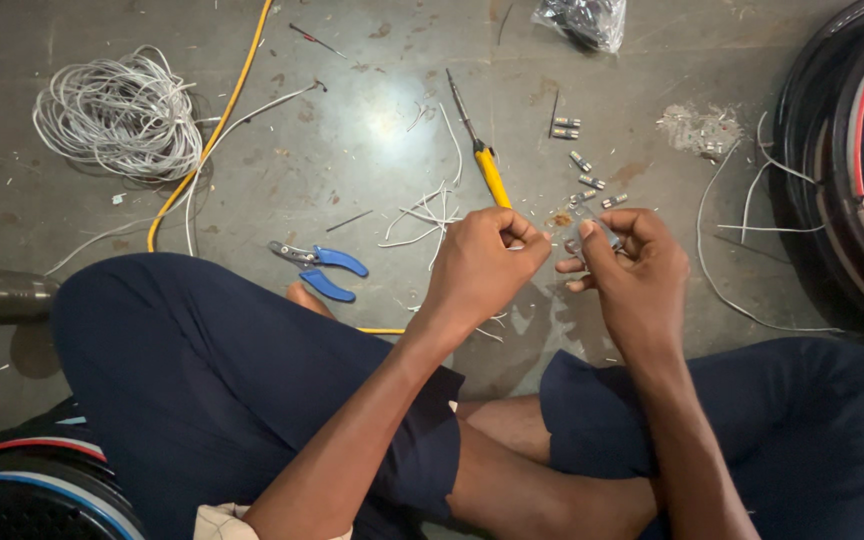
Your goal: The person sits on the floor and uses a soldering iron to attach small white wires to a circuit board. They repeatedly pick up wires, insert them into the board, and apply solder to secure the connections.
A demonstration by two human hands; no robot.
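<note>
Here, connector [592, 232] upright, right hand [632, 270] pinching

I sit cross-legged on the floor [372, 120]. My left hand [480, 265] pinches a thin white wire [518, 245]; my right hand [632, 265] holds a small clear connector [592, 228]. Blue-handled pliers [320, 265] and a yellow-handled screwdriver [487, 165] lie nearby.

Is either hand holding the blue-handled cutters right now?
No, the cutters lie on the floor beside the knee, apart from both hands.
</note>
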